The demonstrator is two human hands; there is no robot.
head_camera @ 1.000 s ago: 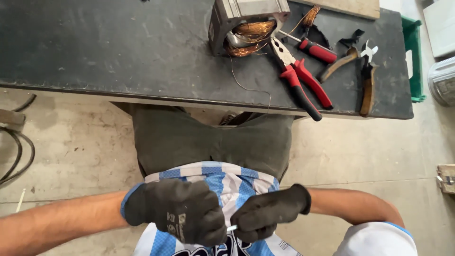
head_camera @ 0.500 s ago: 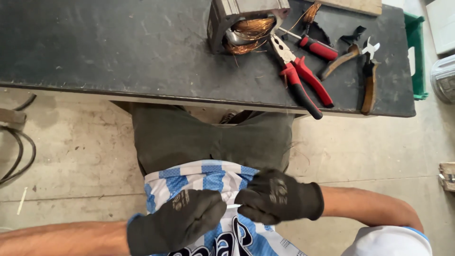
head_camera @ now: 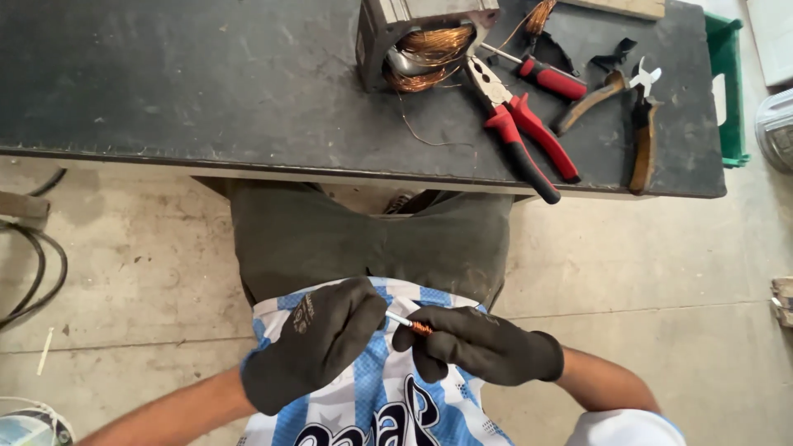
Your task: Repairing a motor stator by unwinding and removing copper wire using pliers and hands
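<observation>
Both my hands wear dark work gloves and meet in front of my striped blue and white shirt. My left hand (head_camera: 310,347) pinches the pale end of a thin short piece (head_camera: 406,323), and my right hand (head_camera: 479,343) pinches its orange copper-coloured end. On the black workbench (head_camera: 206,91) above stands a grey motor stator (head_camera: 417,37) with copper windings. Next to it lie red-handled pliers (head_camera: 524,132).
A red-handled screwdriver (head_camera: 549,78) and brown-handled cutters (head_camera: 640,124) lie on the bench's right part. A green crate (head_camera: 727,83) stands past the bench's right end. Black cable (head_camera: 33,272) curls on the concrete floor at left. A white bucket rim (head_camera: 29,425) shows bottom left.
My hands have risen in view and drawn slightly apart; the thin copper-tipped piece now shows between the fingertips. The tools on the bench have not moved.
</observation>
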